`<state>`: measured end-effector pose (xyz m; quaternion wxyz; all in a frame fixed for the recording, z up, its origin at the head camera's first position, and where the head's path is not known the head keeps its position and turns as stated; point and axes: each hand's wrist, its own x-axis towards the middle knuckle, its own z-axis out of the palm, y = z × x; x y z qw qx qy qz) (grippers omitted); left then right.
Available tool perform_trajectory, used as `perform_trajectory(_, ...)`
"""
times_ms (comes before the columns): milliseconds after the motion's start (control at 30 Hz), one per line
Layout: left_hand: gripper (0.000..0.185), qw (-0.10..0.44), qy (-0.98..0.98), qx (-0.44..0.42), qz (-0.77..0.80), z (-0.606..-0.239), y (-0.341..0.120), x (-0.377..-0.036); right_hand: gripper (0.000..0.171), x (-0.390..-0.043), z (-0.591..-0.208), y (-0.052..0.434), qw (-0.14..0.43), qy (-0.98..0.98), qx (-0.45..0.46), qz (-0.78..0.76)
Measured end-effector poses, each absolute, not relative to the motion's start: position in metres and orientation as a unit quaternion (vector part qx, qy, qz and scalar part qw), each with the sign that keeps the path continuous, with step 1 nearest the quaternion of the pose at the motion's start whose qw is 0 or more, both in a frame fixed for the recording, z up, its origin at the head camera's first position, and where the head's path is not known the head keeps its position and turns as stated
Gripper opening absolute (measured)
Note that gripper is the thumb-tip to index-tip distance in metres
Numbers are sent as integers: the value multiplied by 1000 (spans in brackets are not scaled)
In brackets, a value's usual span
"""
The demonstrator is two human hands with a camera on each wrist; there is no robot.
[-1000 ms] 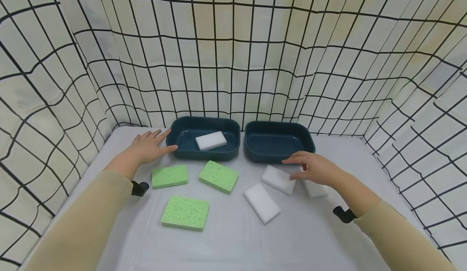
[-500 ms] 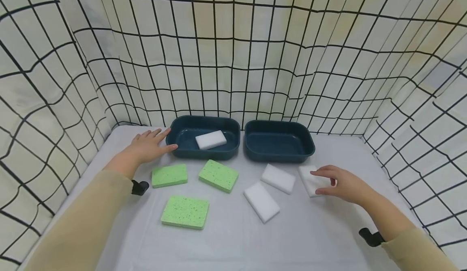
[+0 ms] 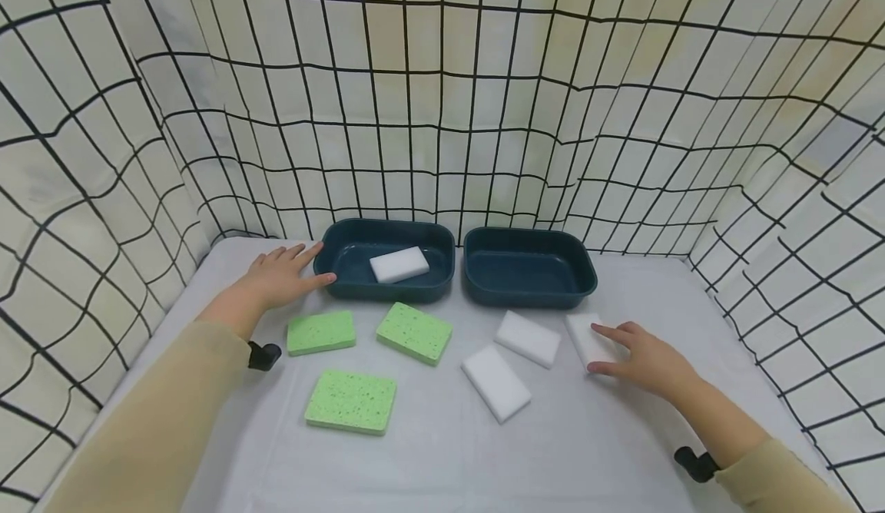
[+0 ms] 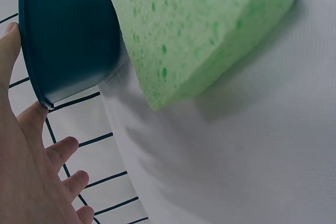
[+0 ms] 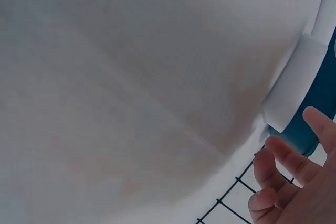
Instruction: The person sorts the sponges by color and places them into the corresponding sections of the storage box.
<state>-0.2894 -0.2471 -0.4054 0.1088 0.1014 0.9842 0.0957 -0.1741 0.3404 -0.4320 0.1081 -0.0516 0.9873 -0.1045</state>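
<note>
Drawn back from the right tray (image 3: 529, 296), the right hand (image 3: 646, 359) spreads its fingers over the outermost white block (image 3: 584, 338) — within reach on the table (image 3: 553, 455), yet ungripped — as the left hand (image 3: 273, 276), fingers extended, touches the left tray (image 3: 387, 292).

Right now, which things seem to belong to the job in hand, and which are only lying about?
Likely in the job: left bin, touched by left hand; white block inside; far-right white block, by right hand.

Lying about for now, perhaps needed later: right bin; three green sponges; two other white blocks.
</note>
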Motion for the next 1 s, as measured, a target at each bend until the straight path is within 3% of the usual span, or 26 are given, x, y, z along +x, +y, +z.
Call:
perform_trajectory(333,101,107,984,104,95,-404,-246,-288,97,-174,-436,339,129,987,-28,-93)
perform_trajectory(667,100,110,984,104,98,-402,-244,-289,79,-173,-432,341,135,985,-24,-107)
perform_trajectory(1000,100,109,984,107,95,-404,-247,-289,64,-166,-422,353,107,986,-43,-120)
